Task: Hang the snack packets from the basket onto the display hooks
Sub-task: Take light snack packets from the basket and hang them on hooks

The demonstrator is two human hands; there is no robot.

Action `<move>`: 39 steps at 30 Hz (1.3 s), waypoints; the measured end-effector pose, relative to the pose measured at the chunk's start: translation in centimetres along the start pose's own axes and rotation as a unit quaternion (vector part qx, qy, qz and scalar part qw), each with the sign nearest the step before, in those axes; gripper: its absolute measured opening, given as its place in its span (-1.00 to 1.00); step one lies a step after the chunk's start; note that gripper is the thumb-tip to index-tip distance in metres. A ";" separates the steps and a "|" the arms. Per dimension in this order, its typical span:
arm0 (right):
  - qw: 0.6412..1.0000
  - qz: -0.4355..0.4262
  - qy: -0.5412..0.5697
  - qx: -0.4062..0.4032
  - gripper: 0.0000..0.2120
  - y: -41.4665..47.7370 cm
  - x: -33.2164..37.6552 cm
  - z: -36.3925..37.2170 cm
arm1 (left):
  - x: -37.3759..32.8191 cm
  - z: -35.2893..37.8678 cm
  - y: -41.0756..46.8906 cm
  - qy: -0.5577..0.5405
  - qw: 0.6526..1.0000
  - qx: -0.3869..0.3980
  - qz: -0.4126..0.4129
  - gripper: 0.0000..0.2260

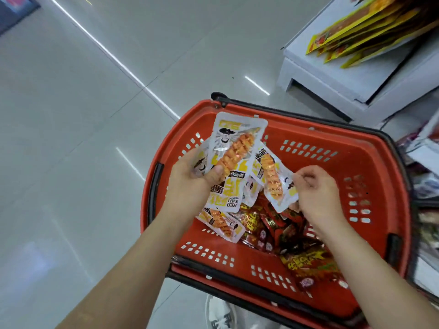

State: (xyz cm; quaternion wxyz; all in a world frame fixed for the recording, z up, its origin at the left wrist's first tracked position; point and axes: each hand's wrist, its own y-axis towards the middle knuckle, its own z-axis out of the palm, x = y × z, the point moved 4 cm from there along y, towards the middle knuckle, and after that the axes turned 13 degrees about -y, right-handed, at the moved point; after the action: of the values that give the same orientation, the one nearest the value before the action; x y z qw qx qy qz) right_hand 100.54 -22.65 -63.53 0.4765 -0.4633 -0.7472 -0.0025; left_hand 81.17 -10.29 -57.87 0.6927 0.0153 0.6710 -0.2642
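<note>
Snack packets (234, 160) are split between my hands and the red basket (370, 176) below them: my left hand (192, 176) is closed round a fanned bunch of white-and-yellow ones, thumb pressed on the front packet, its long axis running from near-left up to the far edge of the basket, and my right hand (316, 188) pinches the end of a single packet (275, 181) of the same kind between thumb and curled fingers, so that it slants from the far left down toward my right wrist. The two lots nearly touch in the middle, over the basket. Under them another white-and-yellow packet (225, 224) lies flat on a heap of red foil packets (306, 257) that fills the near right part of the basket floor. What the coming move turns on, I judge, is that the display lies off to the far right and higher than my hands: there I can see yellow-edged hanging packs (361, 29) drooping over a white shelf base (332, 67), though no hook itself shows. My right hand is the nearer to it, and I cannot make out the hang hole on its packet, so I cannot tell which end leads. The basket sits on a pale glossy tiled floor (71, 138), open and bare to the left, while shelving crowds the right edge; a white shoe (221, 314) shows at the near edge
</note>
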 end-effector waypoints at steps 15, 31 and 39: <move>0.979 -0.060 0.095 0.168 -0.57 -20.5 23.1 -22.3 | -26.1 11.1 -15.7 -0.152 0.986 -0.030 -0.053 -0.78; 0.954 -0.147 0.162 -0.203 -0.89 -41.9 28.4 -43.2 | -48.0 15.3 -28.6 0.370 0.886 0.193 0.202 -0.81; 0.923 -0.136 0.101 -0.344 -0.73 -52.8 24.9 -50.4 | -52.6 24.7 -41.8 0.462 0.483 0.399 0.628 -0.70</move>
State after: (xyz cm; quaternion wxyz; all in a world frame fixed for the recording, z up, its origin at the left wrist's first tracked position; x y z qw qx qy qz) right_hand 96.73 -58.03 4.92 0.3558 -0.4899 -0.7038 -0.3715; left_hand 89.88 -37.35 7.83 0.1849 0.8269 0.5290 0.0462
